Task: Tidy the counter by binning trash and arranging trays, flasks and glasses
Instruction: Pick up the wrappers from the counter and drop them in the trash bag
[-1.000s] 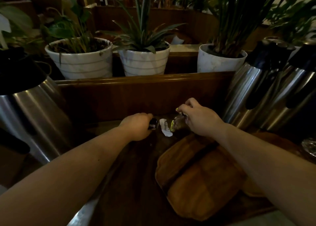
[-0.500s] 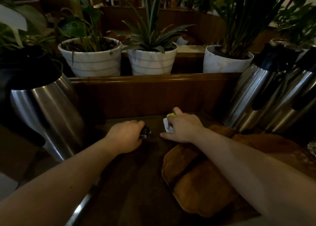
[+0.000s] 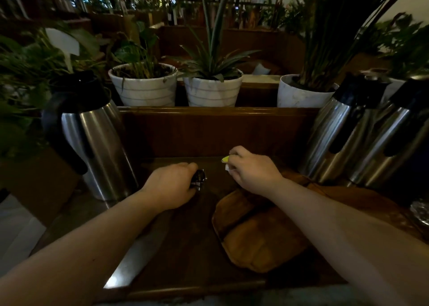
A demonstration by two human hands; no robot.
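My left hand (image 3: pixel 173 185) is closed around a small dark shiny wrapper (image 3: pixel 199 180) that sticks out past my fingers, low over the dark wooden counter (image 3: pixel 185 247). My right hand (image 3: pixel 253 172) is closed on crumpled white and yellow-green trash (image 3: pixel 226 163), just above the counter near the back panel. Brown wooden trays (image 3: pixel 255 238) lie overlapped under my right forearm. One steel flask (image 3: pixel 92 141) with a black handle stands at the left. Two more steel flasks (image 3: pixel 362 134) stand at the right.
A raised wooden ledge (image 3: pixel 218 111) runs behind the counter, carrying three white plant pots (image 3: pixel 144 87). A glass object (image 3: pixel 421 211) shows at the far right edge. A brown cardboard box (image 3: pixel 34 185) sits low at the left.
My right hand has gathered the white scrap off the counter into its fist with the yellow-green piece. My left hand stays closed on the dark wrapper. The view has pulled back and shifted left.
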